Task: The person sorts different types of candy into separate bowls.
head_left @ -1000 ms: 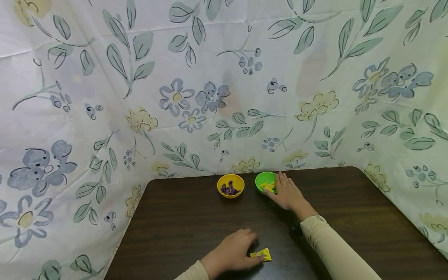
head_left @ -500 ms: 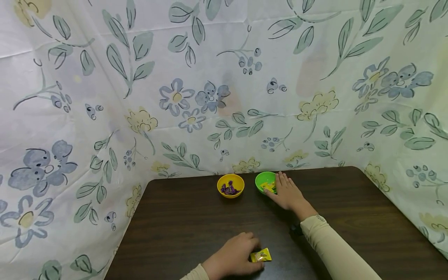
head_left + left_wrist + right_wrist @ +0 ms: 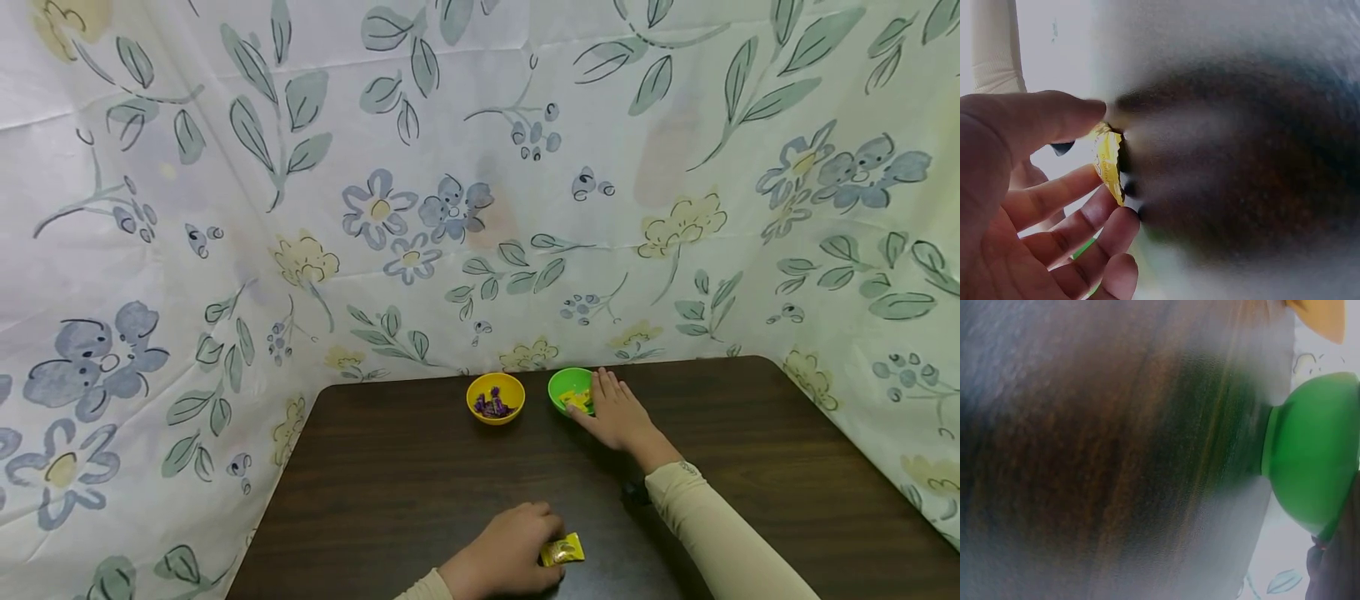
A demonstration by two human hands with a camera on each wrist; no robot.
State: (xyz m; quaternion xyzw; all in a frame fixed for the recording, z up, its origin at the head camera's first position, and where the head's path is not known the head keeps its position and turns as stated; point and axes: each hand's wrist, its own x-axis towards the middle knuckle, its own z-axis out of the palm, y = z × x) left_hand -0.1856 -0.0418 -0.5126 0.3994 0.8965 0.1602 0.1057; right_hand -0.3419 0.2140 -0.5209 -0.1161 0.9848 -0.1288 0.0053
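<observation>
Near the table's front edge my left hand [image 3: 513, 546] has its thumb and fingertips around a small yellow wrapped candy [image 3: 562, 550]. The left wrist view shows the candy [image 3: 1109, 159] between thumb and index finger, beside the table surface. Farther back, my right hand [image 3: 618, 412] rests with straight fingers against the right side of a green bowl [image 3: 558, 385], its thumb at the near rim. Yellow-wrapped candies [image 3: 576, 400] lie in this bowl. In the right wrist view the green bowl [image 3: 1313, 450] stands on the table, with only a bit of the hand showing.
Left of the green bowl stands a yellow bowl [image 3: 496, 381] holding several purple-wrapped candies [image 3: 493, 404]. The dark wooden table [image 3: 390, 467] ends at a floral cloth [image 3: 450, 317] hanging behind and along the sides.
My left fingers have shifted slightly and drawn in around the candy, which has turned a little. The right hand stays at the green bowl.
</observation>
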